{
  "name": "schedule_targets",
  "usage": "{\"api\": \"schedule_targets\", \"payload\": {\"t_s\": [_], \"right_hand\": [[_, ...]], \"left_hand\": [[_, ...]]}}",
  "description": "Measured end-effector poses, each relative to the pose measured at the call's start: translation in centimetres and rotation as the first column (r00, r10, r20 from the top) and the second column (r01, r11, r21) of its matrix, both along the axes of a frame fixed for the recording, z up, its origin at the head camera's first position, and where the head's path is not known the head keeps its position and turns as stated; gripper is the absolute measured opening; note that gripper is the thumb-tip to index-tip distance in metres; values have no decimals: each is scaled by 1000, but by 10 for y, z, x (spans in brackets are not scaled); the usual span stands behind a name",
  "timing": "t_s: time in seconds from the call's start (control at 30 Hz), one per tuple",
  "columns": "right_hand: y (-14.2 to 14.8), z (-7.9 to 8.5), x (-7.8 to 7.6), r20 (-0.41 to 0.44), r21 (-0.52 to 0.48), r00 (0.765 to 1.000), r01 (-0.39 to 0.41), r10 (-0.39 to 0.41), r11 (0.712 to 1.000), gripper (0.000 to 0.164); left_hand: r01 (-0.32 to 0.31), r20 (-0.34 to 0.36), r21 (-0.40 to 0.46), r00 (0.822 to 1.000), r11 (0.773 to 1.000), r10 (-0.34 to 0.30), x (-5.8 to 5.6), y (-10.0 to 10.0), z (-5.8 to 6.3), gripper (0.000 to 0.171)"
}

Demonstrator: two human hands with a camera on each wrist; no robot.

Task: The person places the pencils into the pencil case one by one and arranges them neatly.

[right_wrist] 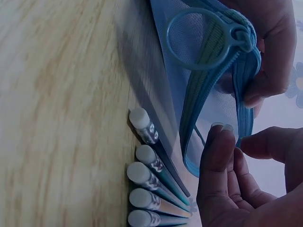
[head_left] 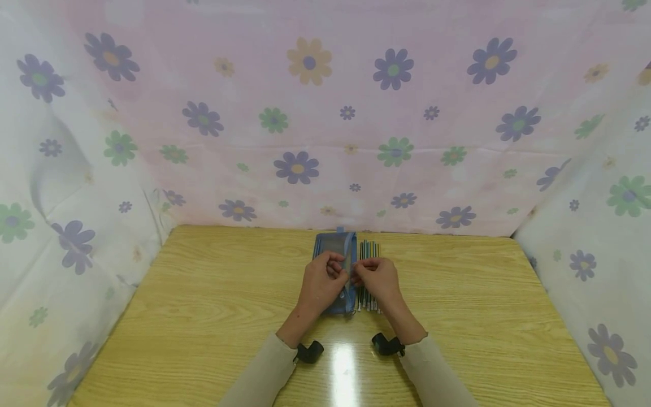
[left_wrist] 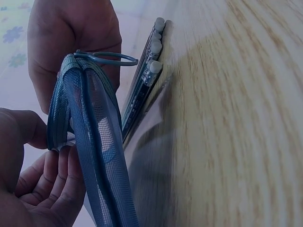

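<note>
A blue mesh zip pencil case (head_left: 333,243) lies on the table in front of me, its zip parted along the top edge. My left hand (head_left: 324,282) pinches one zipped edge of the opening between thumb and fingers. Close beside it, my right hand (head_left: 377,277) pinches the other side of the opening, its fingertips just inside the rim in the right wrist view. A blue ring pull (right_wrist: 199,40) hangs from the near end of the zip. Right of the case, several pencils (head_left: 370,299) lie side by side, white erasers (right_wrist: 139,118) toward me.
The wood-grain table (head_left: 224,299) is backed by a flowered cloth (head_left: 356,130), with more flowered cloth at both sides. Black wrist devices (head_left: 311,352) sit at both sleeve cuffs.
</note>
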State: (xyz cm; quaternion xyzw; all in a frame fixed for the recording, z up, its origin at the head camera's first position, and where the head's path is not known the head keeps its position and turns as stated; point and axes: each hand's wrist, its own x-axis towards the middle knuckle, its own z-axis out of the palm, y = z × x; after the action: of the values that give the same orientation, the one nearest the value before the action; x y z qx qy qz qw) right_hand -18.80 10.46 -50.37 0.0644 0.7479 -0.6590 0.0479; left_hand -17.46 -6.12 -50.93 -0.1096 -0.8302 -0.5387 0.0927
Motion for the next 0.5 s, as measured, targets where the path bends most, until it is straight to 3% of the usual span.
{"api": "schedule_targets", "payload": {"t_s": [0.17, 0.33, 0.5], "right_hand": [[4, 0, -1, -43, 117, 999, 12, -7, 993, 22], [12, 0, -3, -136, 307, 991, 50, -9, 950, 18], [19, 2, -6, -156, 351, 988, 67, -12, 934, 18]], "left_hand": [[-1, -3, 4, 1000, 1000, 1, 0, 0, 0, 24], [-2, -4, 0, 1000, 1000, 2, 0, -1, -1, 24], [-2, -5, 0, 1000, 1000, 2, -1, -1, -1, 24]]}}
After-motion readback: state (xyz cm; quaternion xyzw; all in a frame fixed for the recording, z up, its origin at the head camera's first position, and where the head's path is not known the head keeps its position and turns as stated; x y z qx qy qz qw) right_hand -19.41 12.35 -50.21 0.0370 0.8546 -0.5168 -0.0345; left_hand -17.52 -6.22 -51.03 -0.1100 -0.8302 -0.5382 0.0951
